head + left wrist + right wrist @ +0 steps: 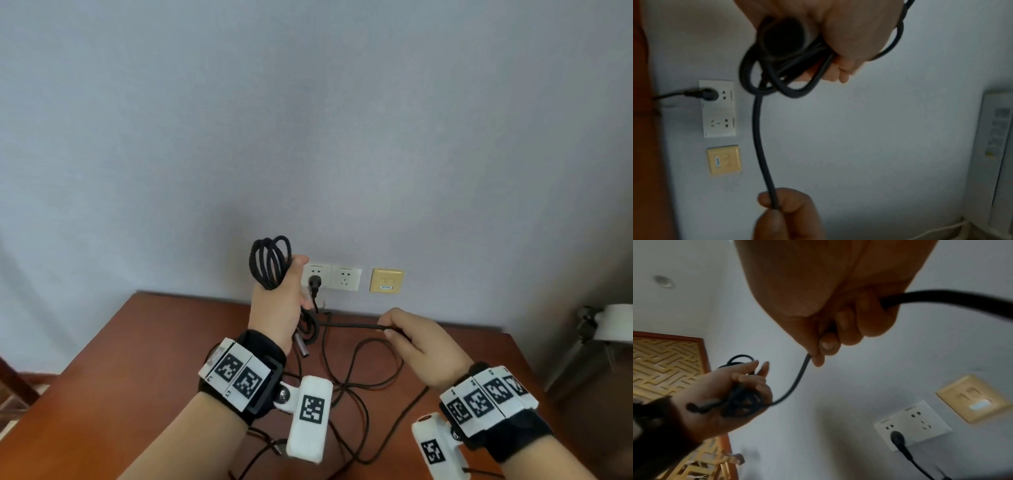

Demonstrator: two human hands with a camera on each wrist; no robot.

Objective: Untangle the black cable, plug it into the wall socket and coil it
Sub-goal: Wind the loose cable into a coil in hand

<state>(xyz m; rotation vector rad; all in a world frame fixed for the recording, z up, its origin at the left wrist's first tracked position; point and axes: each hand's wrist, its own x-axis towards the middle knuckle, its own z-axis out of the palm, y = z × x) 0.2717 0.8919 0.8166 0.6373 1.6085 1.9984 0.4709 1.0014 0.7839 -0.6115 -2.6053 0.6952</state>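
Left hand (278,301) gripping several finished loops of the black cable (270,262) just left of the wall socket (317,275); right hand (416,346) pinching the taut run, right of and below the socket. Plug (313,283) seated there. Slack on the table (164,335) below likely to snag, or pull the plug out. No containers visible.

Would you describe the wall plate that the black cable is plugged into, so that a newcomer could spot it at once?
On the grey wall, just above the back edge of the brown table, three plates sit in a row. It is the leftmost white socket, beside the left hand. It alone holds a black plug; the white socket next to it is free, and the third plate is yellow.
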